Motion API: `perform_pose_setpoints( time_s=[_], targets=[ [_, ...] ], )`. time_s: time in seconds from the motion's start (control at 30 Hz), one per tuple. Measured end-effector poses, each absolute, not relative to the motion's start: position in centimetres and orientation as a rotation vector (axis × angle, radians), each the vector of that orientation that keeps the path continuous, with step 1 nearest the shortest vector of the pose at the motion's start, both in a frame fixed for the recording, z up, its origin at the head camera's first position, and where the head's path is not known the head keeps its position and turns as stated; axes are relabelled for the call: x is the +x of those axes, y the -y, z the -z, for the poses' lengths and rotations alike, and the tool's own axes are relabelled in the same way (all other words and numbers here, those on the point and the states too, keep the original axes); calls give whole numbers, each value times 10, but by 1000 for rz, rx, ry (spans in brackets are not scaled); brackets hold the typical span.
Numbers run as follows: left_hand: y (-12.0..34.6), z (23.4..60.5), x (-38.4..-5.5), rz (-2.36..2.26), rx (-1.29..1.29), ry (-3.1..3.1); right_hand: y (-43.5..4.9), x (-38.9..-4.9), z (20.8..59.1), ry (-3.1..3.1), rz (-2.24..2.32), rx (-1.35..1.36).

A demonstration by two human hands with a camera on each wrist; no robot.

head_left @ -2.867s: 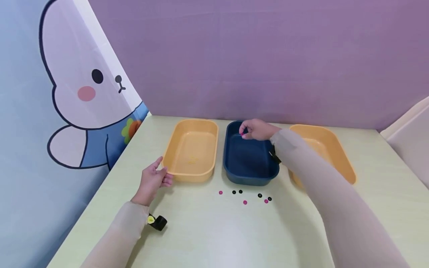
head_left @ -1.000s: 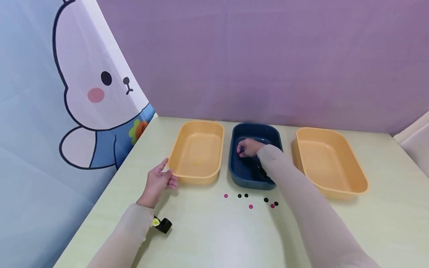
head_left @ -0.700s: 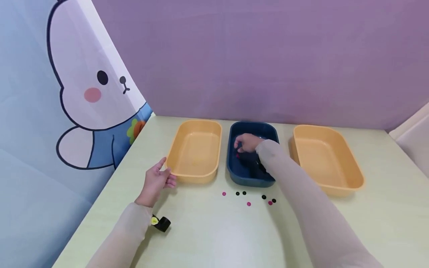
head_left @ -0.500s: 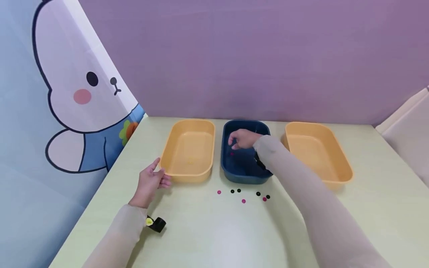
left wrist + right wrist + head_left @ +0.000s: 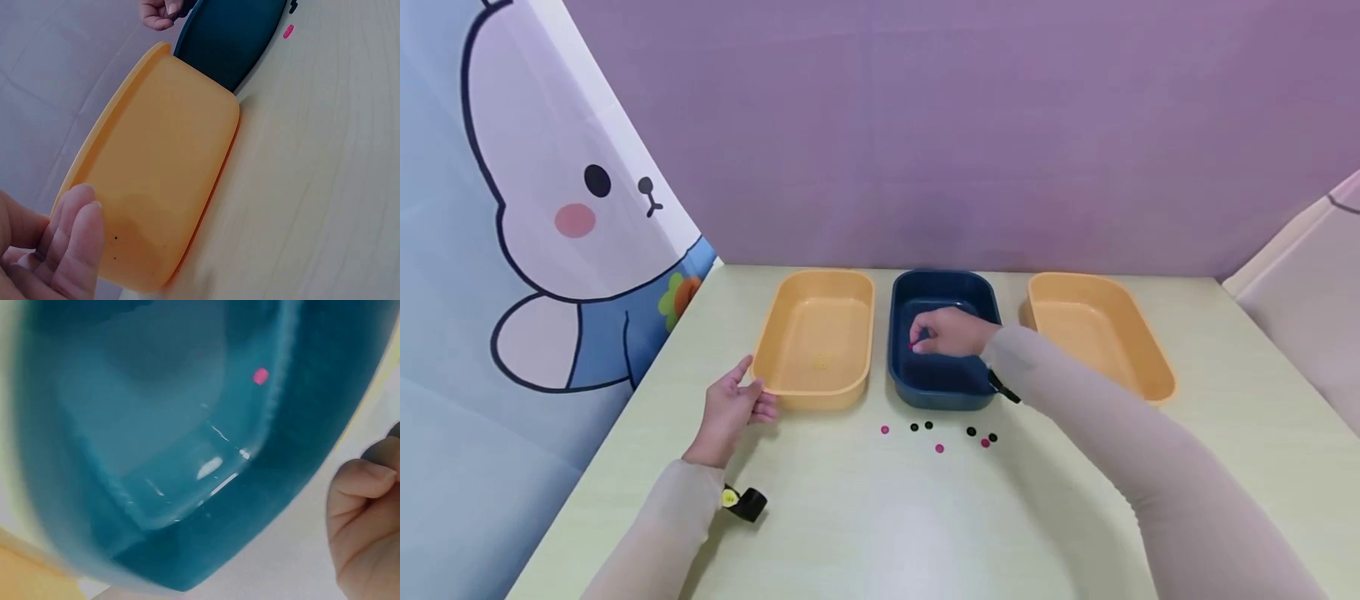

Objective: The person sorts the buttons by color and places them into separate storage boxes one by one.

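My left hand (image 5: 732, 408) grips the near left corner of the left yellow bin (image 5: 865, 379), thumb at the rim and fingers against the outer wall. In the left wrist view, its fingers (image 5: 84, 244) overlap that wall. Inside this bin lie small yellow pieces (image 5: 822, 361). Over the dark blue bin (image 5: 943, 398) hangs my right hand (image 5: 951, 332), fingers loosely curled. The right wrist view shows a pink button (image 5: 261, 376) lying on the blue bin's bottom, apart from the hand (image 5: 365, 531), with nothing visible between its fingers.
On the table in front of the blue bin lie pink buttons (image 5: 940, 448) and several black buttons (image 5: 972, 432). A second yellow bin (image 5: 1157, 367) stands to the right, partly behind my right sleeve (image 5: 1097, 417). A purple cloth backdrop (image 5: 925, 142) rises behind the bins.
My right hand lowered into the blue bin, let go of the pink button there, and lifted slightly. My left hand keeps its hold on the left yellow bin. The head view has shifted a little.
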State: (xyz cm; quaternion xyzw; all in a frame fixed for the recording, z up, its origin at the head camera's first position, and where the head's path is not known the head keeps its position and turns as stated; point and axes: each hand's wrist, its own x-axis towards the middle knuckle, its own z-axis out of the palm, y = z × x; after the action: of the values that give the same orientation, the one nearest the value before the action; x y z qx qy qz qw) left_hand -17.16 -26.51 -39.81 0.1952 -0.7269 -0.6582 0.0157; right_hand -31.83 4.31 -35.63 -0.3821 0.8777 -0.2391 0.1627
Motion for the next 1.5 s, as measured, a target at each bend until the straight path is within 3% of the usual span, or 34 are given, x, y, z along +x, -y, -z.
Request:
perform_pose_setpoints(
  time_s=[0.7, 1.0, 1.5],
  targets=[
    [259, 401, -175, 2062, 640, 2243, -128, -258, 369, -2383, 929, -1022],
    [255, 401, -178, 2069, 631, 2236, -155, -258, 385, -2373, 952, -959],
    [256, 399, -176, 2071, 617, 2228, -160, -257, 416, -2327, 1003, -1006]
  ],
)
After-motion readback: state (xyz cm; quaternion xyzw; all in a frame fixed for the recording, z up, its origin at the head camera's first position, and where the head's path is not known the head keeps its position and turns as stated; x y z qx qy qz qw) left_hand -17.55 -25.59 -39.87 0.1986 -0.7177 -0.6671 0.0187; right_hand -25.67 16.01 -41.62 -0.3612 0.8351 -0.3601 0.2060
